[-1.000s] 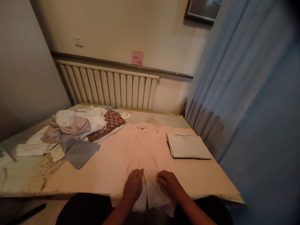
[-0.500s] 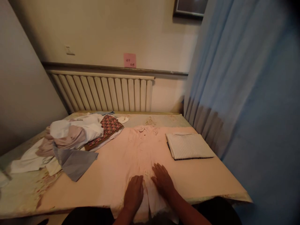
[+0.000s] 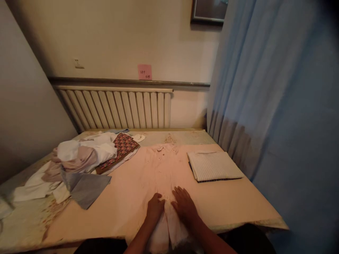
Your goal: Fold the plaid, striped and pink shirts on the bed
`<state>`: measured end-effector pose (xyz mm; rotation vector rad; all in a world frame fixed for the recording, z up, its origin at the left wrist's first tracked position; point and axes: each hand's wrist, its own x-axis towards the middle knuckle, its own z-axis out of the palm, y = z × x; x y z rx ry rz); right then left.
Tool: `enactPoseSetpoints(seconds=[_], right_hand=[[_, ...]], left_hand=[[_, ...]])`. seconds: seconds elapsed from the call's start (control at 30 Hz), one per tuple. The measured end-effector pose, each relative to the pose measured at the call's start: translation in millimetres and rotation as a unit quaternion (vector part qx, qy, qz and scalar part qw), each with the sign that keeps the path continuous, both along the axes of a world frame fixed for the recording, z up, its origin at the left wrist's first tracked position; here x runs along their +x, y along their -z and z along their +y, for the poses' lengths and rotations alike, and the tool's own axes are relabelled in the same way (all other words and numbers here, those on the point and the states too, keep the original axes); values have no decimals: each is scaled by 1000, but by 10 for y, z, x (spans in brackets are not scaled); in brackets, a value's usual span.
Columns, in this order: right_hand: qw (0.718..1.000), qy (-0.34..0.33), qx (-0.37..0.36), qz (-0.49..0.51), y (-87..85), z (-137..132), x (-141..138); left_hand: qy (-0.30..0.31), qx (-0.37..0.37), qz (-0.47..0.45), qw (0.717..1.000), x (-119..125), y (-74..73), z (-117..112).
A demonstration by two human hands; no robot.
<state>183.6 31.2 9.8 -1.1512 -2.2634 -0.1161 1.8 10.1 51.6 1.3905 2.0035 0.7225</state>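
A pale pink garment (image 3: 160,172) with a scalloped collar lies flat before me, collar toward the wall, nearly the same colour as the cloth beneath. Its near end has a slit and hangs over the front edge. My left hand (image 3: 155,208) is on the left of the slit, fingers curled and thumb near the forefinger, pinching the fabric. Just across the slit my right hand (image 3: 184,206) rests palm down with fingers stretched out, pressing on the garment. Small pale decoration between the hands is partly covered.
A heap of clothes (image 3: 79,155) lies at the left, with a red patterned cloth (image 3: 124,146) and a grey cloth (image 3: 88,188) beside it. Folded striped fabric (image 3: 214,165) sits at the right. A blue curtain (image 3: 296,123) hangs along the right side; a radiator (image 3: 116,109) stands behind.
My left hand has moved slightly forward and right along the garment, its fingers now more curled toward the slit. My right hand stays in nearly the same spot. The view has tilted up slightly.
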Motion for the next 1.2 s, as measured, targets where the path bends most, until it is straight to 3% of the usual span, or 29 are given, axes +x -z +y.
enactPoseSetpoints(seconds=[0.27,0.8,1.2], right_hand=[[1000,8,18,-2,64,20,-10],[1000,7,7,2,57,33,-8],[1000,10,0,-4,63,24,-2]], left_hand=[[0,13,-21,1000,-20,67,-1],[-36,32,-24,999,-85,-14,-86],[19,18,3,1000,-104,-20,-66]])
